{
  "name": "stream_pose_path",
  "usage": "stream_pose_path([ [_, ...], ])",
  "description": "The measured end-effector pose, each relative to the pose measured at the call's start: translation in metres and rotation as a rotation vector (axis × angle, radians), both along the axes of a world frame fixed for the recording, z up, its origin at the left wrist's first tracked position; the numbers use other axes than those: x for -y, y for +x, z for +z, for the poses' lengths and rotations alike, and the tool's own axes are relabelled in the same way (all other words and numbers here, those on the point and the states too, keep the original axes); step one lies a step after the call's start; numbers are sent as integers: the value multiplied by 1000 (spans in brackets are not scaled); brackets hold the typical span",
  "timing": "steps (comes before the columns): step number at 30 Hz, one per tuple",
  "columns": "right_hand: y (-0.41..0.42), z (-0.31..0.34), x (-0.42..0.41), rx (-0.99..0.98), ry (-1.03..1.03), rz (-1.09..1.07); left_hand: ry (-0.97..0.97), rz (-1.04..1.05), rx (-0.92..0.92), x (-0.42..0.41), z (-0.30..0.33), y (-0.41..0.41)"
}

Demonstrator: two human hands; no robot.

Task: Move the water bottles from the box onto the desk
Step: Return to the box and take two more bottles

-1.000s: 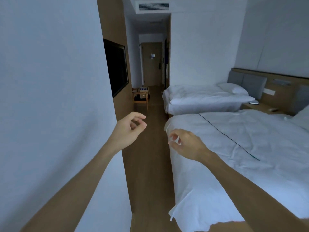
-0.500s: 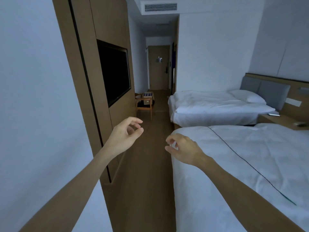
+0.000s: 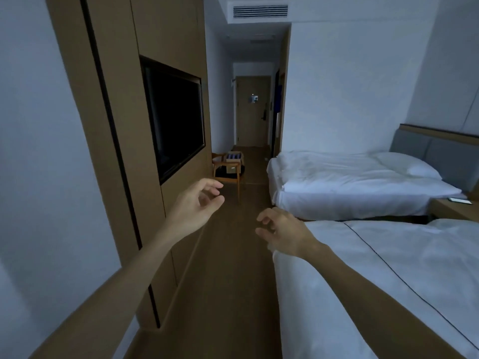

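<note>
A dim hotel room, seen from head height down its wooden floor. At far left, a white wall meets a tall wood panel with a dark television set flush in it. The left hand is raised in mid-air in front of the panel's lower edge, fingers loosely curled and holding nothing. Beyond it, by the end of the panel, stands a wooden chair carrying an open cardboard box; dark tops that may be the water bottles show in it, too small to tell for sure. Past the chair, the corridor ends at a closed door, with a ceiling vent overhead. The right hand hovers over the floor just beside the corner of the near bed, fingers slack and bent, likewise empty. The two hands are apart, touching nothing. Behind the near bed lies the far bed with a white pillow against a grey headboard. A nightstand sits between the beds at far right.
</note>
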State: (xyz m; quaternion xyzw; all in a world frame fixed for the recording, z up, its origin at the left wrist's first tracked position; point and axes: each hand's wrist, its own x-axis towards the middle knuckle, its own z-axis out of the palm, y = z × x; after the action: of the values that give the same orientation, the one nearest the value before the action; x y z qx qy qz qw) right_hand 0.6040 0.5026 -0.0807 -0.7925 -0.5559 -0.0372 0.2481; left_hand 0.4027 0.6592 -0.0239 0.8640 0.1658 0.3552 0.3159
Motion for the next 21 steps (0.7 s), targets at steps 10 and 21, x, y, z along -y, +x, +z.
stream_pose_path([
  [10,120,12,-142,17,39,-38,-16,-31,31,-158,12,135],
  [21,291,1,-305,3,57,19,-11,-9,3,-306,6,292],
])
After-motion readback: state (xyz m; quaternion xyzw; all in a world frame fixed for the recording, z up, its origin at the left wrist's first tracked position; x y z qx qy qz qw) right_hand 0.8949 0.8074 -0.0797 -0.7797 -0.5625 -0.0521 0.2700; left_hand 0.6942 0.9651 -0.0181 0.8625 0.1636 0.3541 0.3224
